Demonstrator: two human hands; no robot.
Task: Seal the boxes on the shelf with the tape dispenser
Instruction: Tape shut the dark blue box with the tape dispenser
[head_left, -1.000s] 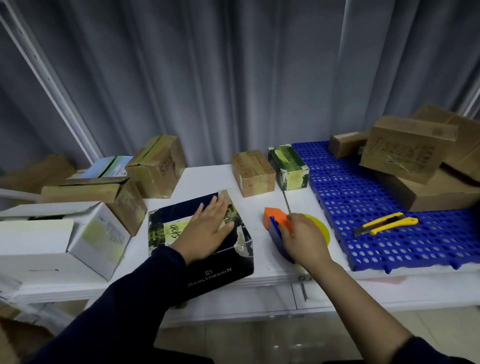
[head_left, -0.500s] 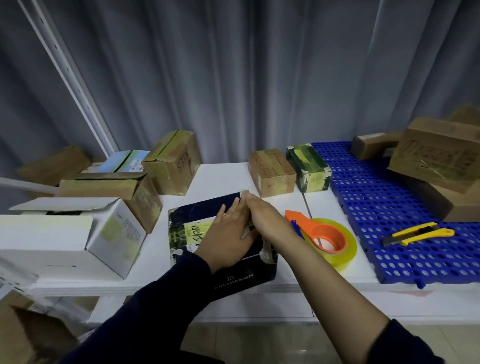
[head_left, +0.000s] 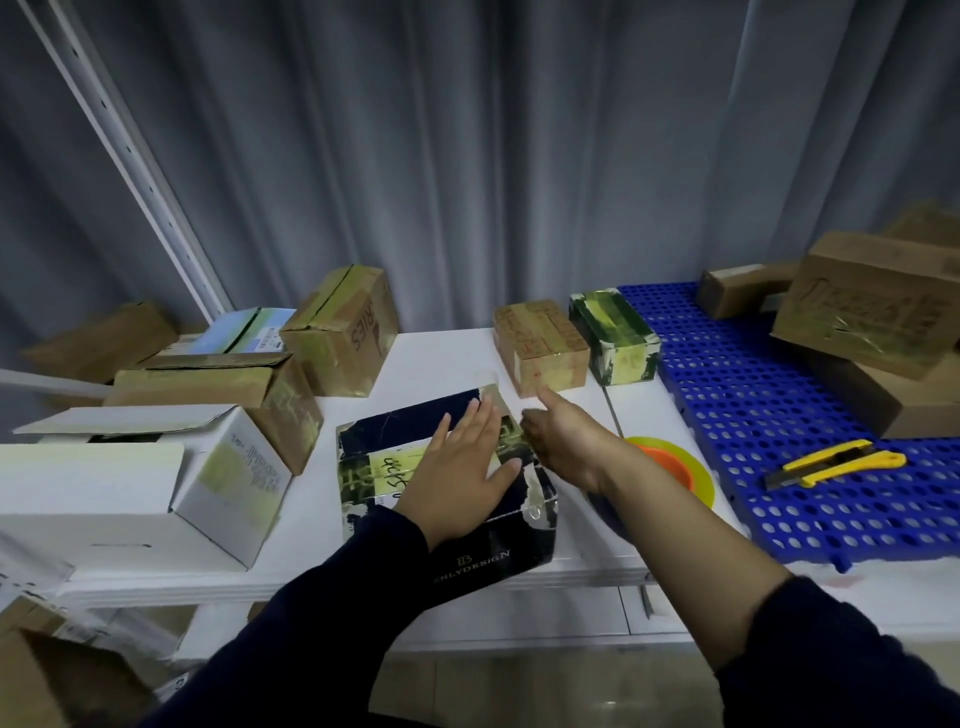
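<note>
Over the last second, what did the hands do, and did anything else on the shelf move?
The right hand let go of the tape dispenser, which now lies on the shelf, and moved left to the right edge of the dark box. The left hand stayed flat on that box; the yellow knife stayed on the blue mat.

tape dispenser (head_left: 669, 460) mostly hidden, rt box (head_left: 919, 413) cropped

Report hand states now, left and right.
Left hand: open, flat on the dark box.
Right hand: fingers curled at the box's edge; grip cannot be told.
</note>
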